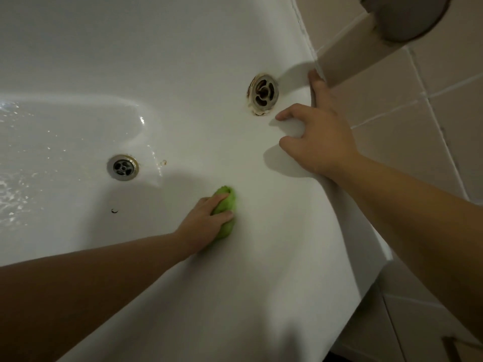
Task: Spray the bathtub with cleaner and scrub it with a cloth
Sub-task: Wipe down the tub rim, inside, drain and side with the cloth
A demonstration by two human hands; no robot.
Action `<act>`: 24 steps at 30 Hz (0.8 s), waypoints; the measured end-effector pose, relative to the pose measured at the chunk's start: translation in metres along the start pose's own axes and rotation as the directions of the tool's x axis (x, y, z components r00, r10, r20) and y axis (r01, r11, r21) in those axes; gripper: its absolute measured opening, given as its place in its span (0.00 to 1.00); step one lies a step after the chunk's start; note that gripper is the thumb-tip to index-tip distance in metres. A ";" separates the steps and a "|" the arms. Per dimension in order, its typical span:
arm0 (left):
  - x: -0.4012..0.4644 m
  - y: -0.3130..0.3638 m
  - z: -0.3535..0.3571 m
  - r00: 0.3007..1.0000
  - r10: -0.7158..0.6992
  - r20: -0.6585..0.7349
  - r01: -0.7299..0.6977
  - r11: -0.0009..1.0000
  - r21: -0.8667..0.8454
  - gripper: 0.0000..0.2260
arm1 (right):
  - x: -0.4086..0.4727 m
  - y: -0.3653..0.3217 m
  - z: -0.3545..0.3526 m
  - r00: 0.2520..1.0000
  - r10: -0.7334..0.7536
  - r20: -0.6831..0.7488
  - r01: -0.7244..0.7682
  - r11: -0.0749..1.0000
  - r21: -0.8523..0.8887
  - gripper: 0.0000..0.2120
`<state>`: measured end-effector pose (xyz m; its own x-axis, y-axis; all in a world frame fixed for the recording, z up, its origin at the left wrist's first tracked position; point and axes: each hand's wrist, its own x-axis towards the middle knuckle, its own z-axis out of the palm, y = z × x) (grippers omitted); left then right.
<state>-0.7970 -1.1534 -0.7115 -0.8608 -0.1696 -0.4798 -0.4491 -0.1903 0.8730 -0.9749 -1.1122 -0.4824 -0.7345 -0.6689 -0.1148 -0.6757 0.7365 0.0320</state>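
The white bathtub (183, 74) fills most of the view. My left hand (203, 220) is closed around a bunched green cloth (226, 205) and presses it against the tub's end wall, to the right of the floor drain (122, 167). My right hand (316, 134) rests spread on the tub's rim and upper wall, just right of the rusty overflow fitting (262, 94); it holds nothing. No spray bottle is in view.
Beige wall tiles (418, 113) run along the right behind the rim. A round grey fixture (407, 17) sits at the top right. The tub floor at left is wet and glistening. A small dark speck (114, 211) lies below the drain.
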 end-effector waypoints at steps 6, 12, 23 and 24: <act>-0.062 0.076 0.008 0.982 0.152 0.111 -0.149 0.988 -0.030 0.24 | -0.019 -0.001 -0.003 0.998 -0.015 0.057 0.015 1.000 -0.007 0.16; -0.113 0.095 -0.010 0.937 0.126 0.326 -0.179 0.975 0.135 0.27 | -0.051 -0.002 -0.004 0.969 -0.150 0.198 0.188 0.964 -0.190 0.22; -0.108 0.032 -0.054 0.916 -0.371 0.153 0.312 0.898 0.309 0.28 | -0.058 -0.041 0.003 0.672 -0.188 0.716 0.557 0.766 -0.321 0.26; -0.110 0.032 -0.057 0.909 -0.386 0.156 0.325 0.893 0.311 0.30 | -0.056 -0.048 0.008 0.618 -0.173 0.767 0.519 0.823 -0.232 0.26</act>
<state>-0.7028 -1.1958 -0.6360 -0.6470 0.0700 -0.7592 -0.7555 0.0756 0.6508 -0.9014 -1.1093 -0.4856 -0.2879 -0.4633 -0.8381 -0.9517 0.2357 0.1967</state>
